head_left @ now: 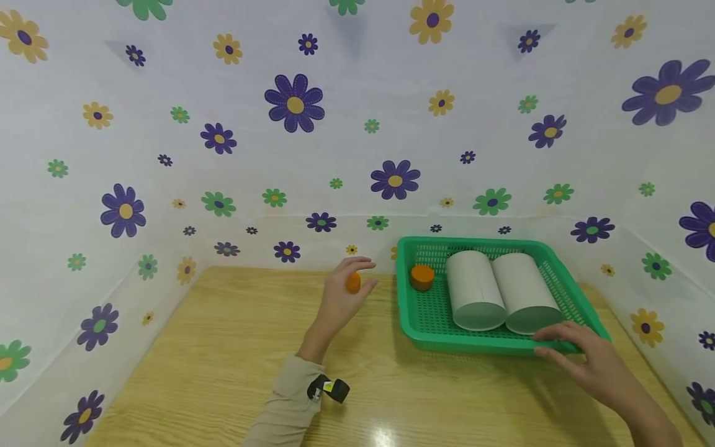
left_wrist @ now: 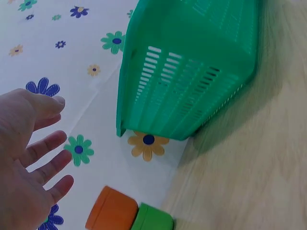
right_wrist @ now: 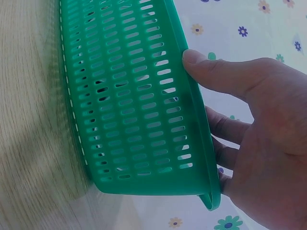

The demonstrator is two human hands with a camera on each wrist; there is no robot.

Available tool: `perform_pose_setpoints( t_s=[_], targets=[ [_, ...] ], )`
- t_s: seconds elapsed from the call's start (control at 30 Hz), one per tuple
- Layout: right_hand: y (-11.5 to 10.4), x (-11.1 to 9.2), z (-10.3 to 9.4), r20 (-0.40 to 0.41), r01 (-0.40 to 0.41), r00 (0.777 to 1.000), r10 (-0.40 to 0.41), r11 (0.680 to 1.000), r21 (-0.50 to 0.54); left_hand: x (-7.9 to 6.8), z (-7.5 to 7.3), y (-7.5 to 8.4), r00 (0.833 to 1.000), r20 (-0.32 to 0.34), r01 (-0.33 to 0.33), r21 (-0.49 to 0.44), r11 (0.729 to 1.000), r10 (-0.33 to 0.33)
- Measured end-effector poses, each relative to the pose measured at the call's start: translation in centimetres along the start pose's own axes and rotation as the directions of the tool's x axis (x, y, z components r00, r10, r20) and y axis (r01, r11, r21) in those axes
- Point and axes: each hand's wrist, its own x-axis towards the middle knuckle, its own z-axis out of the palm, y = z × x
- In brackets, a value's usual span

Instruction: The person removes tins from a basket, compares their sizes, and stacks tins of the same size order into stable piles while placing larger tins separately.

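Note:
My left hand (head_left: 338, 297) is over the table's back part, its thumb and fingers spread apart with nothing gripped. Behind its palm shows an orange round piece (head_left: 353, 283); the left wrist view has this piece atop a green round piece (left_wrist: 152, 218), below the relaxed fingers. On the right, my right hand (head_left: 594, 363) holds the front right rim of a green plastic basket (head_left: 475, 346), thumb on the outer side and fingers behind the rim. Inside the basket lie two large white cylinders (head_left: 475, 282) side by side. An orange round block (head_left: 422, 277) sits in its back left corner.
The wooden table (head_left: 223, 347) extends left of the basket. A white sheet (head_left: 357, 149) printed with flowers hangs behind and along both sides. A black strap (head_left: 329, 388) is round the left sleeve.

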Motion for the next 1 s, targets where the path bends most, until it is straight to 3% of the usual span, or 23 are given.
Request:
perform_pose_setpoints(
  t_s=[0.17,0.37,0.53,1.0],
  targets=[
    [0.1,0.0,0.1,0.003,0.001,1.000,-0.001,1.000,0.001,0.9,0.7,0.9,0.998,0.066,-0.012,-0.016,1.000,0.013],
    [0.2,-0.1,0.1,-0.005,0.029,1.000,-0.029,1.000,0.007,1.6,1.0,1.8,0.987,0.160,0.009,0.050,0.999,-0.017],
    [0.3,0.0,0.1,-0.003,0.035,0.999,-0.035,0.999,0.017,1.8,1.2,2.2,0.984,0.174,0.017,0.078,0.997,-0.030],
    [0.4,0.0,0.1,0.021,-0.001,1.000,0.001,1.000,0.018,3.4,3.5,3.3,0.968,0.243,-0.068,0.031,0.997,0.058]
  ],
)
